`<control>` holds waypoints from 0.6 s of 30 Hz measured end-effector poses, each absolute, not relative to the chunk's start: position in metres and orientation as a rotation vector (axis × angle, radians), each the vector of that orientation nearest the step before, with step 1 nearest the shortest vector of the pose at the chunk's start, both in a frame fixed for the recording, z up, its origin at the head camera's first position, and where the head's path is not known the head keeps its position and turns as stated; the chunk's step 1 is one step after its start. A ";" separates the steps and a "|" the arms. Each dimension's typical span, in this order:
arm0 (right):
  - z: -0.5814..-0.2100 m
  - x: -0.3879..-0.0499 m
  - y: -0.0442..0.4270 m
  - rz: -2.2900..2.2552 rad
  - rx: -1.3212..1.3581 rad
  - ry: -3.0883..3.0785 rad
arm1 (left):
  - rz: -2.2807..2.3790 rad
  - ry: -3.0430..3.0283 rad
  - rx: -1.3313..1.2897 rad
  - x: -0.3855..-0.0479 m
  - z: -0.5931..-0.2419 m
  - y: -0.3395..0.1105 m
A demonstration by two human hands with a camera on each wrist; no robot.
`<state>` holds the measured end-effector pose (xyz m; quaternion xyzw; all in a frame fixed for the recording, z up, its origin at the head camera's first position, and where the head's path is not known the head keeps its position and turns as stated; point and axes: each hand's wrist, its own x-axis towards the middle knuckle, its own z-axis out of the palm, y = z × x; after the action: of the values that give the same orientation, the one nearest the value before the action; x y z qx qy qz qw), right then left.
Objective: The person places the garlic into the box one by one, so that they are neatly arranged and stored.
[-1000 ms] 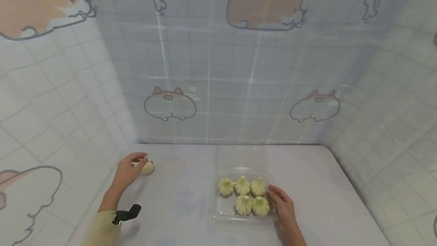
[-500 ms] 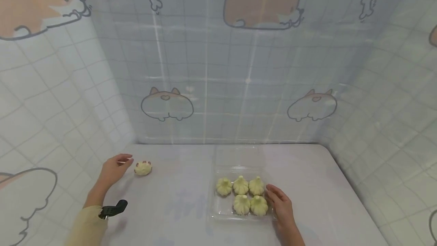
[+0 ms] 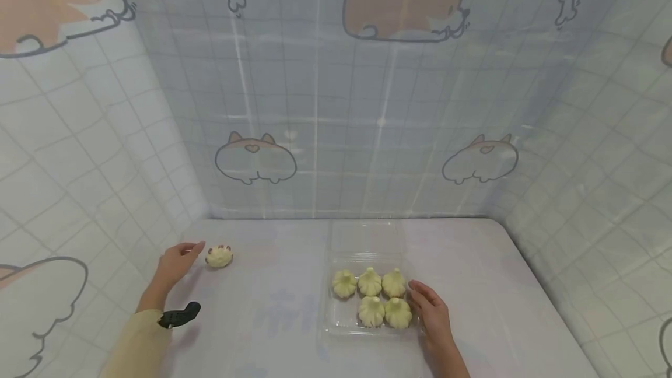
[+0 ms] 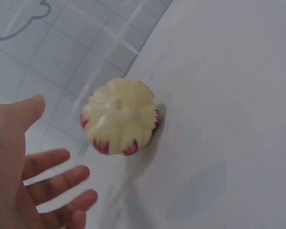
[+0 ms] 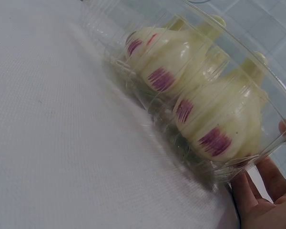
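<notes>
A white garlic bulb [image 3: 219, 256] with purple patches lies on its side on the table at the left. My left hand [image 3: 177, 264] is just left of it, fingers apart and not touching; the left wrist view shows a gap between the spread fingers and the garlic bulb [image 4: 119, 117]. A clear plastic box [image 3: 342, 325] stands with its lid raised, holding several upright garlic bulbs [image 3: 370, 282]. At its right wall my right hand [image 3: 433, 314] rests with loosely bent fingers. In the right wrist view, fingertips [image 5: 271, 176] are beside the box corner, partly cut off by the frame.
The box's front left spot shows bare plastic. Its transparent lid [image 3: 364, 237] leans back behind it. A pale cloth covers the table [image 3: 273, 319]. Patterned curtains [image 3: 325, 86] enclose the back and both sides. A black strap mount [image 3: 179, 315] sticks out from the left wrist.
My left hand has drawn away to the left from the garlic bulb, which is now fully visible on the table. The right hand has stayed at the box.
</notes>
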<state>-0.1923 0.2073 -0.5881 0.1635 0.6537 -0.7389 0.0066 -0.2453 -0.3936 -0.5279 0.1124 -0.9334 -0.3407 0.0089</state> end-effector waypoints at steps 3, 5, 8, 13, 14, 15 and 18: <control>-0.588 -0.192 0.208 -2.313 0.508 2.040 | -1.152 -2.953 0.416 -0.247 -0.531 -0.390; -0.588 -0.192 0.208 -2.315 0.506 2.035 | -1.194 -2.960 0.457 -0.249 -0.534 -0.388; -0.588 -0.192 0.209 -2.314 0.505 2.038 | -1.198 -2.968 0.527 -0.254 -0.539 -0.384; -0.588 -0.192 0.209 -2.329 0.506 2.042 | -1.189 -2.978 0.605 -0.259 -0.551 -0.379; -0.589 -0.192 0.209 -2.332 0.495 2.046 | -1.189 -2.973 0.620 -0.260 -0.554 -0.378; -0.589 -0.192 0.209 -2.333 0.493 2.047 | -1.185 -2.966 0.633 -0.260 -0.556 -0.376; -0.590 -0.192 0.210 -2.336 0.472 2.059 | -1.163 -2.940 0.676 -0.261 -0.561 -0.373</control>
<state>-0.1919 0.2096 -0.5899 0.1499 0.6536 -0.7418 -0.0039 -0.2607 -0.3726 -0.5609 0.2088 -0.9084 -0.3594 -0.0457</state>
